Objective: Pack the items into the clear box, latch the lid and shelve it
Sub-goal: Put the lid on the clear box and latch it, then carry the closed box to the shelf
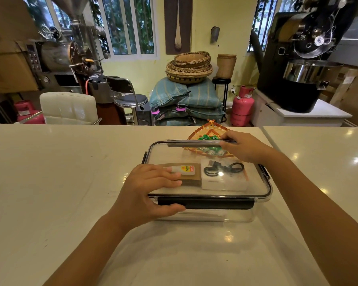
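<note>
The clear box (236,217) sits on the white counter with its clear lid (170,153) on top. Inside lie a small glue bottle (184,169) on a brown card, a white block (223,183) and a coiled black cable (223,169). The near black latch (205,203) lies folded down against the box front. The far black latch (192,143) stands raised. My left hand (151,193) rests on the lid's near left corner, thumb under the near latch. My right hand (244,148) grips the right end of the far latch.
A small woven tray (211,131) with green packets sits just behind the box. The white counter (60,182) stretches left and right, with a seam at the right. Beyond its far edge stand a white chair (68,108), stools, sacks and coffee machines.
</note>
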